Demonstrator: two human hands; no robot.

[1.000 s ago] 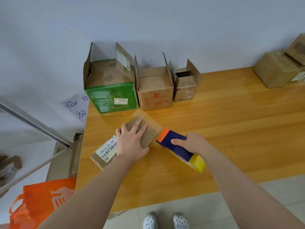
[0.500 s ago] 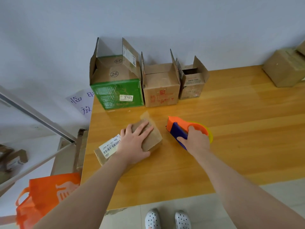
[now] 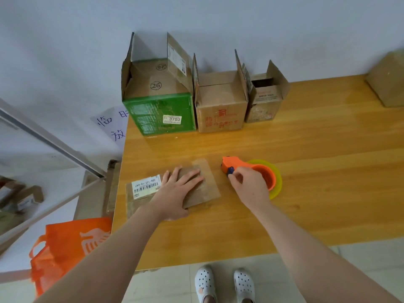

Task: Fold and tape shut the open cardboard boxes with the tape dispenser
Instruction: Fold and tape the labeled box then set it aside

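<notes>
Tape dispenser (image 3: 235,164) in right grip (image 3: 249,185) (tabletop (image 3: 317,154)).

green box (image 3: 148,117) "3703", "26" | flat box (image 3: 203,190) label (image 3: 146,186) "505-101-16-647" | paper sign (image 3: 110,125) "临", "放"

open boxes (image 3: 158,114) (image 3: 219,114) (image 3: 262,101) 3 | flat box (image 3: 207,191) 1 | dispenser (image 3: 263,173) 1 (maybe another box (image 3: 387,84))

Smooth glossy orange plastic is seen on the tape dispenser (image 3: 237,165) in the right hand (image 3: 251,186) grip. Left of the grip, matt brown cardboard, shiny clear tape (image 3: 202,164) and a paper label (image 3: 145,185) are noted on the flat parcel (image 3: 207,193). Beneath the grip, the table (image 3: 306,204) is shown as glossy varnished wood.
</notes>
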